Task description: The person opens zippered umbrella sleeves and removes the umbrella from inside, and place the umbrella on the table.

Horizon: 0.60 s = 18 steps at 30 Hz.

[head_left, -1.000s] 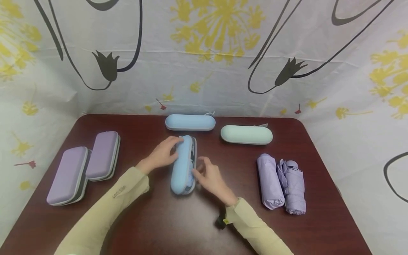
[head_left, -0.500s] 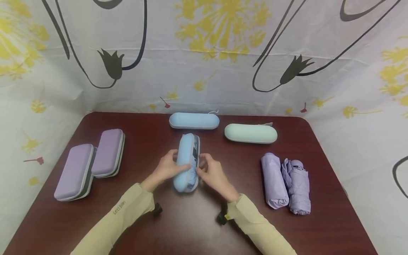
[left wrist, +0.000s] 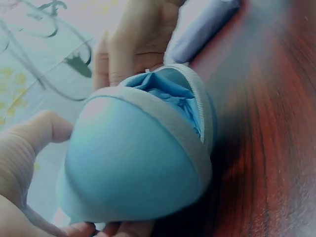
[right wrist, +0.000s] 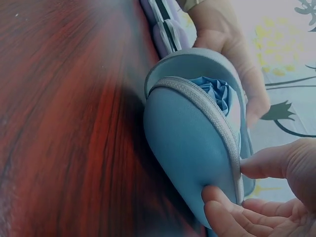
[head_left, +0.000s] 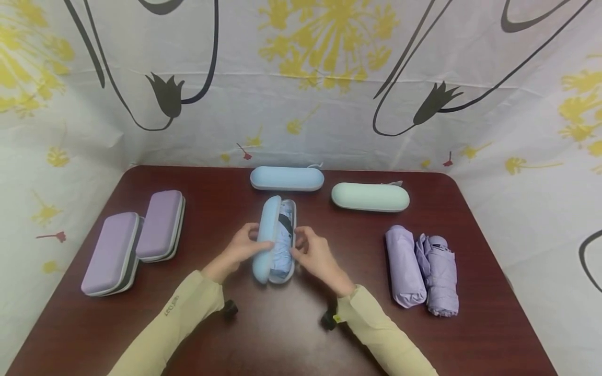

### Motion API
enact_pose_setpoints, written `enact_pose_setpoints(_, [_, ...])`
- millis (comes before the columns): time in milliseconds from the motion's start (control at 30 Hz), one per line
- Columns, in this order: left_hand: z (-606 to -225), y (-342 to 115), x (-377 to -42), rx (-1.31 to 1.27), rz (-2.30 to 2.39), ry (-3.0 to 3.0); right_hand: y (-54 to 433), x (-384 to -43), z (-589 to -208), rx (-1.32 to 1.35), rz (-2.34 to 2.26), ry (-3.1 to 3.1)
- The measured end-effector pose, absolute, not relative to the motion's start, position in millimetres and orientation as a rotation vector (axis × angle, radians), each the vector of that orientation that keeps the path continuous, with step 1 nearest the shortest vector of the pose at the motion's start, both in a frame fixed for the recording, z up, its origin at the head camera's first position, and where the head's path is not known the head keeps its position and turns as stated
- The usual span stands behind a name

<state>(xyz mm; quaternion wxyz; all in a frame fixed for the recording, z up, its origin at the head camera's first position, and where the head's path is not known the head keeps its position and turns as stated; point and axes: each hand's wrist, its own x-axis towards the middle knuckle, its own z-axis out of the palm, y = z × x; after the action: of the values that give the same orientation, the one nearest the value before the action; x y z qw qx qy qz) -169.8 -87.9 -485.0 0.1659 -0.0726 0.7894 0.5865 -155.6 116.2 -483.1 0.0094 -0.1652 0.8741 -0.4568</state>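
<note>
A light blue zip case stands parted along its zip in the middle of the table, its lid tilted to the left. Inside lies a folded light blue umbrella with a dark band. My left hand holds the lid from the left, thumb over its top in the head view. In the left wrist view the rounded lid hides much of the inside. On the other side my right hand pinches the rim of the lower shell, with the thumb on the zip edge.
A closed blue case and a mint green case lie at the back. Two purple cases, one in front and one behind, sit at the left. Folded lilac umbrellas lie at the right. A patterned curtain hangs behind the table.
My left hand has moved from the far end of the blue case to its middle. The lid has swung left, baring the umbrella. My right hand has come onto the lower shell's rim.
</note>
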Motion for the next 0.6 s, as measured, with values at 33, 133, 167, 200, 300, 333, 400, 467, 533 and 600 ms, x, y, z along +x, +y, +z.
enact_pose_setpoints(33, [-486,-90,-170,-0.219,1.717,2.192,117,-156,-484,-0.513,-1.43,2.726])
enact_pose_setpoints(133, [-490,-95,-169,-0.253,1.843,2.02,120,-157,-487,-0.516,-1.443,2.716])
enact_pose_setpoints(167, [-491,-97,-168,-0.258,1.877,1.968,121,-157,-488,-0.51,-1.449,2.709])
enact_pose_setpoints(200, [-492,-98,-168,-0.258,1.91,1.921,123,-157,-489,-0.503,-1.454,2.703])
enact_pose_setpoints(300, [-496,-103,-166,-0.238,1.999,1.802,127,-158,-492,-0.481,-1.463,2.679])
enact_pose_setpoints(333, [-497,-105,-166,-0.226,2.028,1.763,128,-159,-493,-0.473,-1.462,2.673])
enact_pose_setpoints(400, [-499,-107,-165,-0.205,2.086,1.688,131,-159,-494,-0.465,-1.456,2.669])
enact_pose_setpoints(467, [-500,-109,-163,-0.184,2.137,1.618,133,-160,-495,-0.462,-1.446,2.675])
enact_pose_setpoints(533, [-501,-110,-162,-0.154,2.168,1.568,135,-161,-495,-0.456,-1.44,2.708])
enact_pose_setpoints(600, [-502,-111,-161,-0.143,2.183,1.545,134,-161,-493,-0.463,-1.45,2.764])
